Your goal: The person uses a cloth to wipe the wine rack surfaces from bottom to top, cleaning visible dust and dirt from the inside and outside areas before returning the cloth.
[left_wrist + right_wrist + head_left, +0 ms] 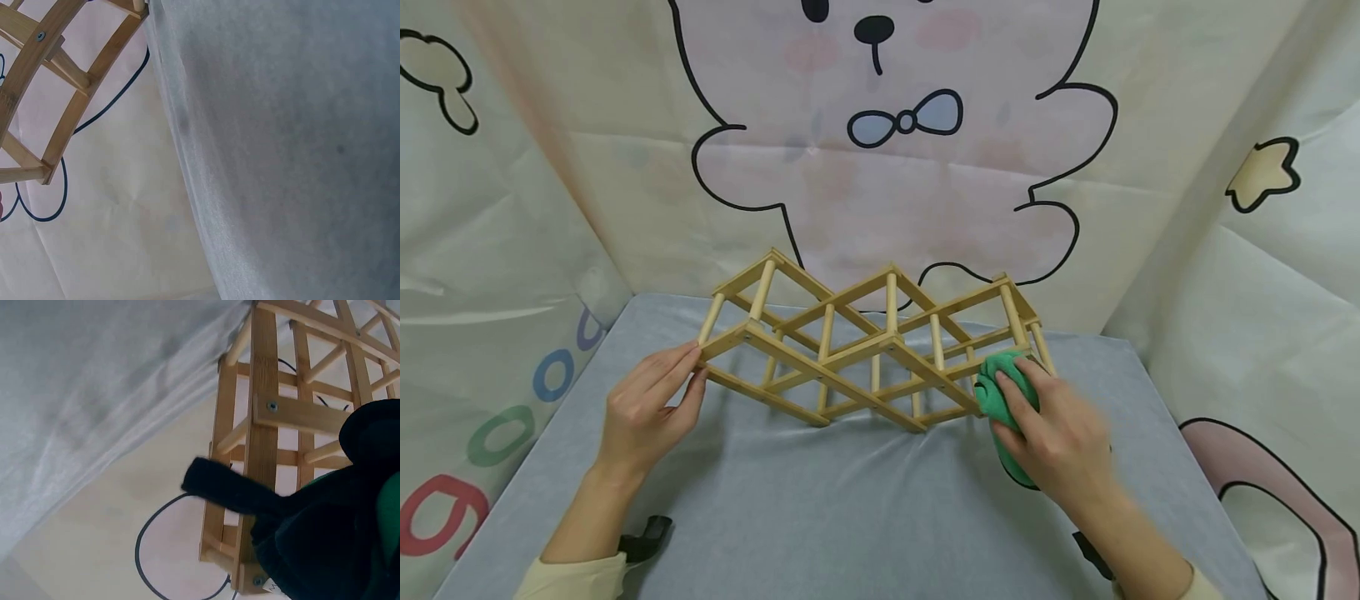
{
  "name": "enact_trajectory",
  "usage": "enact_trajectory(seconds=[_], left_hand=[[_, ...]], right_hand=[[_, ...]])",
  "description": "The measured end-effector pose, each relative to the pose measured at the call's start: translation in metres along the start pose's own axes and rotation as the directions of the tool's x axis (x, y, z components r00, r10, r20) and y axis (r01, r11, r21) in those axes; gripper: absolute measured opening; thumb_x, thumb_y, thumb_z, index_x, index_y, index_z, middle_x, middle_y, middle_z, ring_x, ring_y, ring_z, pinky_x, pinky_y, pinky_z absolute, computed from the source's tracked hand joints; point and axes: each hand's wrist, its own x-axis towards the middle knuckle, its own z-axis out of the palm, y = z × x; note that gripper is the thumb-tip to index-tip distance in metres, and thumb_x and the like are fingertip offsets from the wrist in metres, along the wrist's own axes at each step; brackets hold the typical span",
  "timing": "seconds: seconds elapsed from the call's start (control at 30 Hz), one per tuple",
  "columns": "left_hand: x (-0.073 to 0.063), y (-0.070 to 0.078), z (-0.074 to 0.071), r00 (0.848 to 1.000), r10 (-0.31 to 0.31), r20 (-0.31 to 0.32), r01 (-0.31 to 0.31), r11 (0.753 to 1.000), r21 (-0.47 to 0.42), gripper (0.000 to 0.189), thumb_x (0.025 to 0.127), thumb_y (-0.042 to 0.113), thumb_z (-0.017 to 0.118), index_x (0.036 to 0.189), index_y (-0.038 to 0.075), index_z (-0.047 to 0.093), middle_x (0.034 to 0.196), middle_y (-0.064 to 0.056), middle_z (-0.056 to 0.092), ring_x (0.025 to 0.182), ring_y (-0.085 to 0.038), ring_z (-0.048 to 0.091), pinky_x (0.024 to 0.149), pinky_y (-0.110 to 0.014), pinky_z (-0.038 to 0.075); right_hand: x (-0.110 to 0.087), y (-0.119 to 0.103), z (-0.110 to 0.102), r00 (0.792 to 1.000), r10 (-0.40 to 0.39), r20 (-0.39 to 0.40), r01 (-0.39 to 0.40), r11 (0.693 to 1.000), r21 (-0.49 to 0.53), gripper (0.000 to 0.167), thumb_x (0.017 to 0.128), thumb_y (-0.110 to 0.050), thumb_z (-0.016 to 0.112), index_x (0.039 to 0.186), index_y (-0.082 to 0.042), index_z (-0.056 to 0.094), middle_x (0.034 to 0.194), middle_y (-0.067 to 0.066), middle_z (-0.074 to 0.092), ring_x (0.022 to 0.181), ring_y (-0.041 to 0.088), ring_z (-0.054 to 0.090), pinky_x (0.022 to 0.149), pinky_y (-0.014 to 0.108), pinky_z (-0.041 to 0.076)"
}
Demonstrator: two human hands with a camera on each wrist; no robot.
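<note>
1. I've got my left hand (651,404) pinching the left-end corner of the wooden rack (891,340).
2. My right hand (1060,433) grips a green cloth (991,398) at the rack's right end.
3. Rack spans both hands, over the blue-grey surface (850,525).
4. Printed cartoon backdrop (902,192) hangs behind the rack.

wooden rack (889,338): tan | cloth (997,389): green (black parts too) | tablecloth (842,508): grey-blue | backdrop (625,175): cream, black-outlined cartoon print
</note>
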Motion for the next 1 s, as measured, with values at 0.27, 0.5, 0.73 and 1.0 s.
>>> enact_trajectory(seconds=[0.27,0.5,0.73,1.0], left_hand=[[0.000,-0.001,0.000,1.000,0.000,0.004,0.000,1.000,0.001,0.029,0.098,0.014,0.065,0.107,-0.011,0.077,0.101,-0.025,0.077,0.077,-0.046,0.071,0.103,-0.012,0.046],[0.000,0.000,0.000,1.000,0.006,-0.002,-0.006,1.000,0.002,0.029,0.098,0.014,0.065,0.106,-0.012,0.077,0.100,-0.025,0.077,0.075,-0.046,0.070,0.102,-0.013,0.047],[0.000,0.000,-0.001,1.000,0.010,-0.010,-0.010,1.000,-0.004,0.028,0.096,0.012,0.065,0.105,-0.012,0.077,0.100,-0.025,0.077,0.074,-0.045,0.070,0.099,-0.014,0.048],[0.000,0.000,-0.001,1.000,0.015,-0.001,-0.015,1.000,0.000,0.028,0.097,0.013,0.065,0.105,-0.012,0.078,0.100,-0.025,0.077,0.075,-0.045,0.070,0.100,-0.014,0.048]], right_hand=[[-0.007,-0.005,0.010,0.996,0.003,0.090,-0.007,0.999,0.046,0.035,0.104,-0.024,0.058,0.113,0.003,0.078,0.120,0.027,0.068,0.079,0.043,0.070,0.054,0.052,0.062],[-0.012,-0.011,0.018,0.994,-0.018,0.104,0.008,0.995,0.099,0.037,0.106,-0.026,0.057,0.115,0.003,0.078,0.120,0.026,0.068,0.081,0.042,0.071,0.058,0.051,0.064],[-0.016,-0.020,0.025,0.991,-0.050,0.125,0.033,0.990,0.134,0.038,0.108,-0.028,0.055,0.116,0.002,0.078,0.122,0.022,0.070,0.074,0.036,0.067,0.051,0.045,0.060],[-0.017,-0.027,0.027,0.989,-0.098,0.114,0.079,0.984,0.160,0.041,0.110,-0.032,0.055,0.115,0.003,0.077,0.120,0.023,0.069,0.074,0.034,0.067,0.050,0.043,0.060]])
